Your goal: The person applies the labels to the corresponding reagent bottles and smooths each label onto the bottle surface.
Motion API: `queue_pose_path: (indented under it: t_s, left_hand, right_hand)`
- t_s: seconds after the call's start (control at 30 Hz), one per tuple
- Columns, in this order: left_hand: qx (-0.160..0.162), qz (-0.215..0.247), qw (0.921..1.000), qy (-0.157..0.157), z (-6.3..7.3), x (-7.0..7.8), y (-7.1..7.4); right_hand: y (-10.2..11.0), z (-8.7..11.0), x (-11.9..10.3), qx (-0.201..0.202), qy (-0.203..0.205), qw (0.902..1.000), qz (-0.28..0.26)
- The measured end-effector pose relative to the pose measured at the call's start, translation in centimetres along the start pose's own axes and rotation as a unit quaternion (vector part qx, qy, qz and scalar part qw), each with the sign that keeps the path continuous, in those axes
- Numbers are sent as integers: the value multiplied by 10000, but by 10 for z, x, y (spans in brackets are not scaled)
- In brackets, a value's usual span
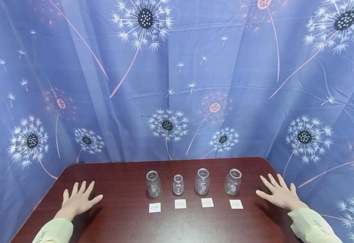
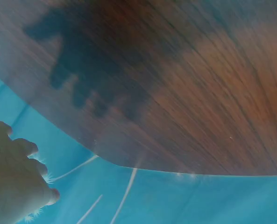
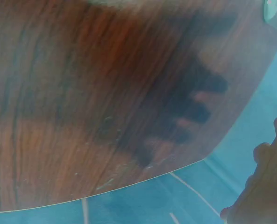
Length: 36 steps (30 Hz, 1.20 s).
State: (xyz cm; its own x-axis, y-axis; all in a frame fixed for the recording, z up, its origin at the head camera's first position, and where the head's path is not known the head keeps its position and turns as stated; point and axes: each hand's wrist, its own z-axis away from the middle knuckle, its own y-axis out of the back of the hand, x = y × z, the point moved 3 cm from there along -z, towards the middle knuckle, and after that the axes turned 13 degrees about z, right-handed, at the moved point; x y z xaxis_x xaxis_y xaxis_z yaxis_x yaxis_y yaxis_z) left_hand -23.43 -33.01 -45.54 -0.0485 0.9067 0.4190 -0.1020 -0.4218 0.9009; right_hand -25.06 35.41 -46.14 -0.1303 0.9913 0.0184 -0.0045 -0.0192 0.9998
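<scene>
My left hand [image 1: 79, 199] is spread with straight fingers over the left side of the table, holding nothing. On the right, my other hand [image 1: 280, 194] is spread the same way over the table's right edge. Between them, clear glass jars stand upright in a row: a wide jar [image 1: 154, 185], a smaller narrow one [image 1: 178, 185], a third jar [image 1: 202, 182] and a rightmost jar [image 1: 233, 183]. Both wrist views show a hand at the lower outer corner, the left hand [image 2: 17, 175] and the right hand [image 3: 264, 182], with hand-shaped shadows on the wood.
White paper labels with small writing lie before the jars, among them the leftmost label [image 1: 155, 207] and the rightmost label [image 1: 236, 204]. The dark red wooden table [image 1: 119, 216] has rounded far corners. A blue dandelion-print curtain [image 1: 164, 67] hangs behind it and along both sides.
</scene>
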Motion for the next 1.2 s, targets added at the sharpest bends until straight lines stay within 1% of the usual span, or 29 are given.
queue_pose_path:
  t_s: [0.17, 0.33, 0.4, 0.5, 0.63, 0.73, 0.87, 1.0, 1.2]
  left_hand:
    - [184, -37, 9993, -329, 1, 13, -1]
    - [344, -179, 9973, -623, -2, 29, 1]
    - [378, -254, 9965, -706, -2, 36, 2]
    - [520, -323, 9940, -910, -2, 47, 3]
    - [677, -387, 9898, -1195, 1, 61, 2]
    - [719, -448, 9872, -1348, 2, 68, -1]
    - [801, -460, 9826, -1611, 3, 77, -6]
    - [910, -486, 9759, -1926, 8, 85, -12]
    - [965, -697, 9654, -2322, 13, 95, -23]
  right_hand:
    - [9, -3, -7, 170, 158, 9997, 9]
    - [27, -8, -23, 459, 383, 9982, 88]
    - [34, -11, -33, 630, 508, 9966, 139]
    - [41, -14, -50, 842, 726, 9936, 181]
    - [50, -15, -76, 887, 1003, 9910, 69]
    - [56, -16, -96, 933, 1228, 9880, -6]
    - [61, -18, -121, 1162, 1613, 9800, 33]
    - [57, -20, -145, 1262, 2040, 9706, 207]
    - [52, -20, -178, 1525, 2689, 9503, 370]
